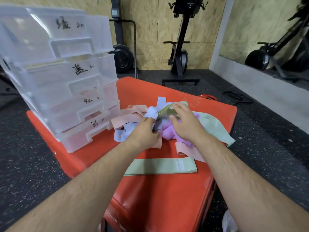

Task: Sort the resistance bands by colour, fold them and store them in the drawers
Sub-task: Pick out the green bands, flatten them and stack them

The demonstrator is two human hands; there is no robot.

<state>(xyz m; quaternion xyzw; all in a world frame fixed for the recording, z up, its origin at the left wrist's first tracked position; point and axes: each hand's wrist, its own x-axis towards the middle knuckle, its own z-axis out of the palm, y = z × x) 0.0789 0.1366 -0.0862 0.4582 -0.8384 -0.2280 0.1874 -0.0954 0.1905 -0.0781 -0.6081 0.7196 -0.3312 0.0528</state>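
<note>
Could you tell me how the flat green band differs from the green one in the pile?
The flat green band lies straight and apart on the red pad; the pile's green band is loose, curved and tangled with others. The right hand touches the pile's band only. Both are pale green.

Orange padded vinyl block [158, 198]: bare surface lies open along the near edge and left of the flat folded pale-green band [160, 166]. The tall stack of translucent plastic drawers [66, 81] blocks the left rear. A tangled heap of pastel fabric bands [167, 133] fills the centre, just beside the stack's base.
</note>
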